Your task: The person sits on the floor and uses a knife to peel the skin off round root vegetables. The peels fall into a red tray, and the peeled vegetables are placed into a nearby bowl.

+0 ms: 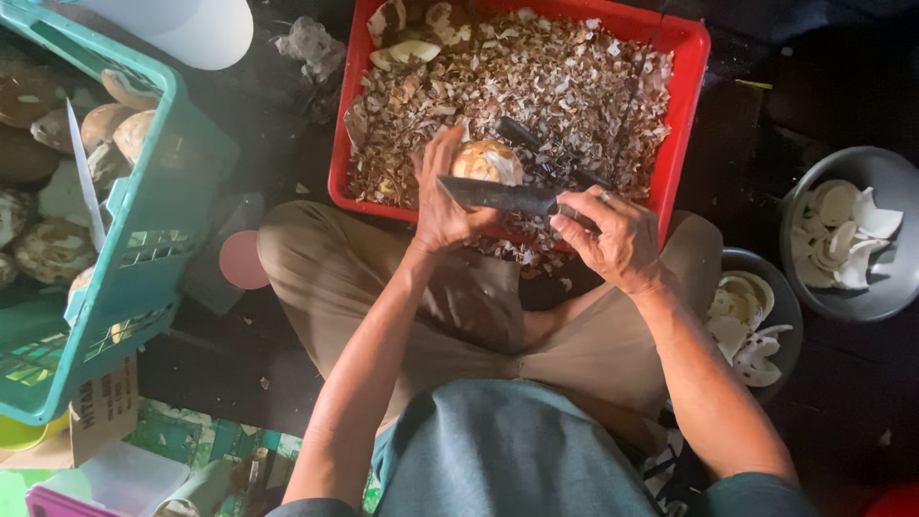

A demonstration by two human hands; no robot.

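Head view. The person is sitting cross-legged and looking down at a red crate (685, 115) at 12 o'clock, which is filling with brown husk shavings (565, 96).

The left hand (446, 206) is gripping a partly peeled coconut (486, 161) and steadying it over the near edge of the crate. The right hand (613, 237) is clenching the handle of a knife (498, 194); the dark blade is pointing toward 9 o'clock and lying against the near side of the coconut. A second dark tool (536, 153) is resting on the shavings just behind the coconut.

Progress, as judged: the coconut is showing pale flesh with brown patches remaining, so peeling looks under way, not finished.

At 9 to 10 o'clock a teal basket (144, 258) is holding many brown unpeeled coconuts (115, 129). At 3 o'clock a grey bowl (885, 177) and a second bowl (785, 306) nearer the right knee are holding white peeled pieces (842, 235). Much stock appears left to do.
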